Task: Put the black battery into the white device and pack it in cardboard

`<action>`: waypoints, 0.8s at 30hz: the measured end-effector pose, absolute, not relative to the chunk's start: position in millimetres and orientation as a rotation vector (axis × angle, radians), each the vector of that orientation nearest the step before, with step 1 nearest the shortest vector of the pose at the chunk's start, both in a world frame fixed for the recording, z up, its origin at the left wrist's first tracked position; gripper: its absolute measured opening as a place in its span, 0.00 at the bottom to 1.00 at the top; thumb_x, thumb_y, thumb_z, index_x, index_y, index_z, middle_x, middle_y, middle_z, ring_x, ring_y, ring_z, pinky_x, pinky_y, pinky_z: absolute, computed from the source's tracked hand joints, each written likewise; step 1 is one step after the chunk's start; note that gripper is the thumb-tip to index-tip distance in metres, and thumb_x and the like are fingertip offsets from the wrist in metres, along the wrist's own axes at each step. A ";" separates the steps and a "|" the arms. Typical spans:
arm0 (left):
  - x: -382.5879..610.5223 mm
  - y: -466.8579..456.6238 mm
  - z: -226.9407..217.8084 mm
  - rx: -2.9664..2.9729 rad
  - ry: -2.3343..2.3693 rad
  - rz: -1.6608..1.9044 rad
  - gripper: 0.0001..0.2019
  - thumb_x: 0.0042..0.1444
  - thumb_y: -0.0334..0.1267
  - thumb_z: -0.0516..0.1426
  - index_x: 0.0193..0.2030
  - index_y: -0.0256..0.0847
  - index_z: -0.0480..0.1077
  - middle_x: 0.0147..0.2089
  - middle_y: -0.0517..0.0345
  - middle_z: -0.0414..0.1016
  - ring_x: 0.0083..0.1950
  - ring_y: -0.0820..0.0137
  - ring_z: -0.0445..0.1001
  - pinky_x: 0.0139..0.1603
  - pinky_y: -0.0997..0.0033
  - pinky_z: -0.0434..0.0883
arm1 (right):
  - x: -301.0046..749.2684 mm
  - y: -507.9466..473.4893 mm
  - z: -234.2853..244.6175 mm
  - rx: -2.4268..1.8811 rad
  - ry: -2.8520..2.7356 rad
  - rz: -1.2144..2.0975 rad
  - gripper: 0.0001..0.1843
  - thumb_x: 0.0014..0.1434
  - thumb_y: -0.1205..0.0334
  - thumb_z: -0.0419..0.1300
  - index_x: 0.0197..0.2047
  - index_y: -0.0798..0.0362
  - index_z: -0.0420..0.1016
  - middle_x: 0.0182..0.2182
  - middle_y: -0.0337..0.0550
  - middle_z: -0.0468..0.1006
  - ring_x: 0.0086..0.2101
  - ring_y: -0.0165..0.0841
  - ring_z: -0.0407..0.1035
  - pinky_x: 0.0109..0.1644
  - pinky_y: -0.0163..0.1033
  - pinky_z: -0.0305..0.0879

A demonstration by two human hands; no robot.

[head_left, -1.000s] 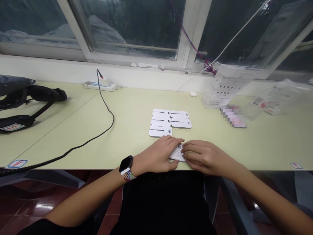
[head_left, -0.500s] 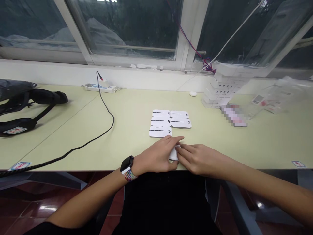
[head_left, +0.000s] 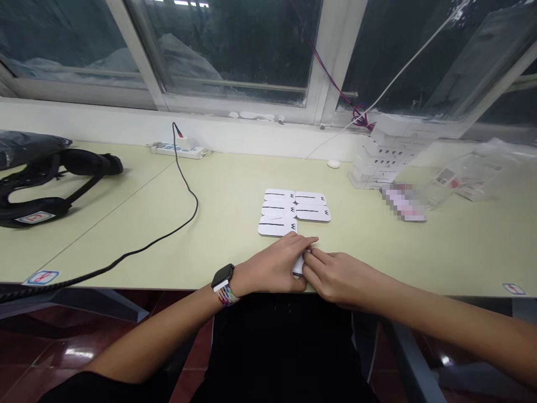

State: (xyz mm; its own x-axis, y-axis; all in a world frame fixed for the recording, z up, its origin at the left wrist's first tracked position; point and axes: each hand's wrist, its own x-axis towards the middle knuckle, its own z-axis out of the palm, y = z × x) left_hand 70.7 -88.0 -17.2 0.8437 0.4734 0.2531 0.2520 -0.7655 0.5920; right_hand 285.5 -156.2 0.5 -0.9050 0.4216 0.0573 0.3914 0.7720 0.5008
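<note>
Close to the table's front edge, my left hand (head_left: 279, 265) grips a small white flat piece (head_left: 298, 266) between thumb and fingers, its index finger stretched along the top. My right hand (head_left: 333, 275) is closed, its fingertips pinched against the right end of that piece. Most of the piece is hidden by both hands. Just beyond them lie several flat white blocks with rounded corners, black lines and a black W, set in two columns; the nearest block (head_left: 277, 226) is by my left knuckles, and another block (head_left: 312, 212) lies to its right.
A stack of white boxes (head_left: 373, 162) stands at the back right beside a blurred pink item (head_left: 405, 202) and a clear plastic bag (head_left: 470, 170). On the left are a black headset (head_left: 31, 210), a black cable (head_left: 156, 239) and a power strip (head_left: 178, 150).
The right fingers have curled in a little more against the end of the white piece. The camera view has shifted slightly. The blocks on the table stay as they were.
</note>
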 end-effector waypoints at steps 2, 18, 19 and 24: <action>70.8 -88.5 -16.1 2.468 0.549 0.534 0.42 0.51 0.34 0.67 0.74 0.37 0.62 0.56 0.43 0.76 0.60 0.48 0.74 0.63 0.44 0.75 | 285.9 -156.0 3.0 0.699 2.899 0.672 0.15 0.62 0.78 0.56 0.50 0.67 0.78 0.45 0.65 0.82 0.47 0.52 0.78 0.38 0.48 0.81; 60.0 -85.5 -4.8 2.395 0.574 0.405 0.48 0.54 0.36 0.66 0.81 0.42 0.54 0.66 0.43 0.76 0.65 0.48 0.75 0.66 0.46 0.74 | 317.1 -130.0 3.6 0.534 3.250 0.442 0.12 0.76 0.69 0.57 0.58 0.61 0.78 0.47 0.56 0.84 0.49 0.44 0.80 0.51 0.50 0.82; 60.2 -85.2 -3.9 2.399 0.566 0.398 0.47 0.54 0.36 0.66 0.80 0.42 0.54 0.66 0.43 0.76 0.65 0.48 0.75 0.66 0.46 0.74 | 314.8 -131.1 1.8 0.463 3.235 0.601 0.12 0.75 0.72 0.57 0.56 0.63 0.79 0.45 0.56 0.84 0.48 0.44 0.80 0.51 0.50 0.82; 61.1 -83.4 -1.0 2.407 0.552 0.377 0.46 0.55 0.36 0.67 0.79 0.42 0.56 0.66 0.43 0.76 0.65 0.47 0.75 0.66 0.47 0.74 | 309.7 -136.2 -0.1 0.294 3.215 0.979 0.11 0.72 0.77 0.57 0.51 0.69 0.80 0.42 0.60 0.85 0.46 0.46 0.82 0.49 0.49 0.82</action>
